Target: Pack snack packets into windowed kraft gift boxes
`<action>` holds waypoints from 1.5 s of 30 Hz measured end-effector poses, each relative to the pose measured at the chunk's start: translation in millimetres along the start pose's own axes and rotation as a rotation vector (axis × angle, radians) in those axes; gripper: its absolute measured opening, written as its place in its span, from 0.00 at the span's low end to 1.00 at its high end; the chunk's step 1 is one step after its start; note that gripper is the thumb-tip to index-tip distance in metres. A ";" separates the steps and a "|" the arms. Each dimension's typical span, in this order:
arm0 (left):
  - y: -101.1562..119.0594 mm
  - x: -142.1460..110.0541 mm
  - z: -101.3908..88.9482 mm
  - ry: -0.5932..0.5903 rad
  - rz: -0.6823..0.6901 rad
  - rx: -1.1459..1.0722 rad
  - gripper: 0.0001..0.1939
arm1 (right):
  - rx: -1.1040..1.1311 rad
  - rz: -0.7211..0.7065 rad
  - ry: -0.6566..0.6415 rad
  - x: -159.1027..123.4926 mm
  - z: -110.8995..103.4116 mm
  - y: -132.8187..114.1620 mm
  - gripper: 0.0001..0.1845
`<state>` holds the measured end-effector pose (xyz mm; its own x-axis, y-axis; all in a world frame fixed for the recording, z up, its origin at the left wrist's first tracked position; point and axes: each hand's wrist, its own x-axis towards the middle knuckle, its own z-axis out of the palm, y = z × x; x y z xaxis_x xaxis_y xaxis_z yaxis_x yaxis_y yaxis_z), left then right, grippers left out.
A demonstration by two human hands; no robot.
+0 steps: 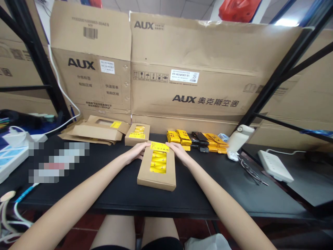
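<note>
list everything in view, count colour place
tabletop: 1, black, middle
front windowed box: 1, brown, tabletop centre
rear windowed box: 1, brown, behind it, leftward
flattened cartons: several, brown, rear left
packets: several, yellow, black and orange, rear centre to right
bottle: 1, cream, rear right
glasses: 1, dark, right
power strips: 2, white, far left and right
cables: several, white, left
pixelated patch: 1, mixed, left
cardboard panels: several, brown, backdrop
frame bars: several, black, both sides
upper bag: 1, red, top right
lower bag: 1, white, below tabletop
thighs: 2, bare, bottom
forearms: 2, bare, foreground
left hand: 1, bare, front box's far left corner
right hand: 1, bare, front box's far right corner
</note>
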<state>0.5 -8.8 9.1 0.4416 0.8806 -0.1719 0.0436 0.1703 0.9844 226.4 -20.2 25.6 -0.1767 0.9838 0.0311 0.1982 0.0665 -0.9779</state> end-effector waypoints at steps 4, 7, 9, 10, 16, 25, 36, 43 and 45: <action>0.3 -1.1 -0.3 -0.020 0.008 0.002 0.30 | -0.013 0.009 0.002 -0.7 -0.1 -1.5 0.23; 0.0 -0.9 -0.9 -0.023 0.008 -0.010 0.30 | -0.002 0.037 -0.003 -2.1 0.0 -3.1 0.23; -0.2 -0.6 -0.8 -0.018 0.011 -0.019 0.30 | 0.011 0.059 -0.014 -2.8 0.1 -3.6 0.23; -0.2 -0.6 -0.6 -0.015 0.012 -0.022 0.30 | 0.020 0.072 -0.022 -2.9 0.0 -3.5 0.24; 1.1 -1.1 0.9 0.017 0.007 -0.023 0.30 | 0.098 0.109 -0.086 -2.1 -2.0 -1.0 0.24; 2.9 -2.4 1.6 0.082 0.013 -0.053 0.31 | 0.149 0.119 -0.101 -1.6 -3.8 -0.5 0.24; 2.1 -1.6 0.0 0.076 0.019 -0.111 0.31 | 0.141 0.100 -0.077 0.0 -2.4 0.9 0.23; 2.4 0.0 -0.8 0.092 0.020 -0.137 0.29 | 0.122 0.083 -0.049 0.2 -1.3 0.6 0.23; 2.1 0.4 -1.4 0.090 0.022 -0.153 0.28 | 0.117 0.085 -0.053 0.3 -1.5 0.5 0.23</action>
<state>-0.5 -7.5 11.0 0.3587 0.9197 -0.1593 -0.1056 0.2096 0.9721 227.9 -19.6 25.4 -0.2148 0.9747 -0.0611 0.1018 -0.0399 -0.9940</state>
